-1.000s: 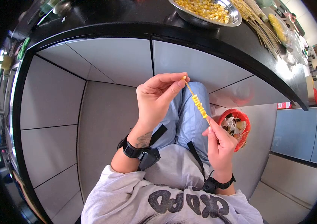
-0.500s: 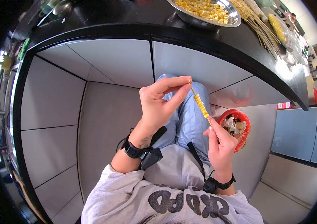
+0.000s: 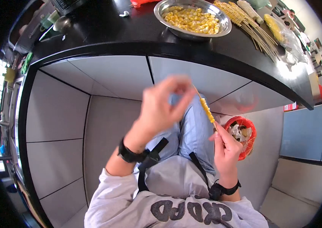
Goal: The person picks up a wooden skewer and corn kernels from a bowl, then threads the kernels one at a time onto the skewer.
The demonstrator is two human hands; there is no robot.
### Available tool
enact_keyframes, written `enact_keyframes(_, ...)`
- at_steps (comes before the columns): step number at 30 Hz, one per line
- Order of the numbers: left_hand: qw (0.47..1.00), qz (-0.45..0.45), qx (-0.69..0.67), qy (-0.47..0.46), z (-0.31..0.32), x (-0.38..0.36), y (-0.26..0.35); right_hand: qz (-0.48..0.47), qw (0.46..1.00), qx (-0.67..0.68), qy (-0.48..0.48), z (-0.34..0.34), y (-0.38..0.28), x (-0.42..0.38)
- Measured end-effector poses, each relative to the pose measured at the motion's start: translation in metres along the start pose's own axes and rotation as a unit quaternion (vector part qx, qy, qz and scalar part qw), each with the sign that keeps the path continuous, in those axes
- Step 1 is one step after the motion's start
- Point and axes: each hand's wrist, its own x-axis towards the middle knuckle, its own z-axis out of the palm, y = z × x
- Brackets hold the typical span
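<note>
A thin wooden skewer with several yellow corn kernels [image 3: 207, 110] threaded on it slants above my knees. My right hand [image 3: 227, 146] pinches its lower end, just below the kernels. Beside the skewer's bare upper tip is my left hand [image 3: 164, 100], blurred by motion, its thumb and forefinger curved toward each other; whether anything is between them cannot be made out. On the black counter, a steel bowl [image 3: 224, 28] holds loose kernels.
Finished-looking corn skewers [image 3: 254, 32] lie on the counter [image 3: 130, 32], near a bare cob [image 3: 250, 10] and a yellow cob [image 3: 273, 27] with clear plastic. A red-lined bin [image 3: 253, 133] stands on the floor at right. A spoon [image 3: 61, 23] rests at upper left.
My left hand has come off the skewer's upper tip and moved slightly left. My right hand still holds the lower end. The view has tilted up, showing more of the bowl and counter.
</note>
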Motion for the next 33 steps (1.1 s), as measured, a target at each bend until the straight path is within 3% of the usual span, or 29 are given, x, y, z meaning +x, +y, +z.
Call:
enact_keyframes(2, 0.988, 0.09, 0.052, 0.117, -0.012, 0.047, 0.006, -0.004, 1.0, 0.009, 0.007, -0.003, 0.002, 0.0)
enact_keyframes(4, 0.946, 0.221, 0.204, 0.121, -0.03, 0.095, 0.009, 0.032, 0.999, 0.006, 0.006, -0.005, 0.003, -0.001)
enact_keyframes(7, 0.92, 0.284, 0.258, 0.078, -0.032, 0.154, -0.007, 0.009, 1.0, 0.014, 0.018, -0.003, 0.004, -0.004)
enact_keyframes(9, 0.937, 0.152, 0.303, -0.079, -0.028, 0.177, -0.018, 0.012, 1.0, 0.014, 0.015, -0.005, 0.003, -0.005)
enact_keyframes(10, 0.937, 0.154, 0.303, -0.079, -0.025, 0.185, -0.022, 0.015, 1.0, 0.014, 0.011, -0.007, 0.002, -0.005)
enact_keyframes(12, 0.937, 0.043, 0.277, -0.21, -0.021, 0.194, -0.022, 0.015, 1.0, 0.012, 0.022, -0.008, 0.004, -0.006)
enact_keyframes(16, 0.959, 0.048, 0.222, -0.168, -0.022, 0.19, -0.026, 0.028, 0.999, 0.002, 0.029, -0.014, 0.008, -0.008)
enact_keyframes(17, 0.954, 0.154, 0.235, -0.101, -0.023, 0.188, -0.023, 0.029, 0.999, 0.001, 0.027, -0.014, 0.008, -0.009)
enact_keyframes(18, 0.955, 0.152, 0.235, -0.1, -0.023, 0.184, -0.021, 0.028, 0.999, 0.005, 0.031, -0.014, 0.007, -0.009)
enact_keyframes(20, 0.984, 0.098, 0.143, -0.037, -0.027, 0.163, -0.007, 0.029, 0.999, 0.012, 0.032, -0.013, 0.007, -0.008)
enact_keyframes(21, 0.995, 0.054, 0.047, -0.073, -0.03, 0.146, -0.001, 0.024, 0.999, 0.013, 0.035, -0.013, 0.007, -0.008)
enact_keyframes(23, 0.987, 0.002, -0.098, -0.131, -0.037, 0.11, 0.015, 0.02, 0.999, 0.016, 0.035, -0.01, 0.006, -0.008)
enact_keyframes(26, 0.957, -0.077, -0.257, -0.113, -0.039, 0.052, 0.018, 0.012, 0.999, 0.019, 0.032, -0.004, 0.006, -0.008)
enact_keyframes(28, 0.943, -0.194, -0.256, -0.083, -0.037, 0.021, 0.015, 0.0, 1.0, 0.021, 0.004, -0.001, 0.002, -0.006)
enact_keyframes(33, 0.937, -0.261, -0.231, -0.023, -0.029, -0.022, -0.012, 0.0, 0.998, 0.024, -0.052, 0.006, -0.004, -0.006)
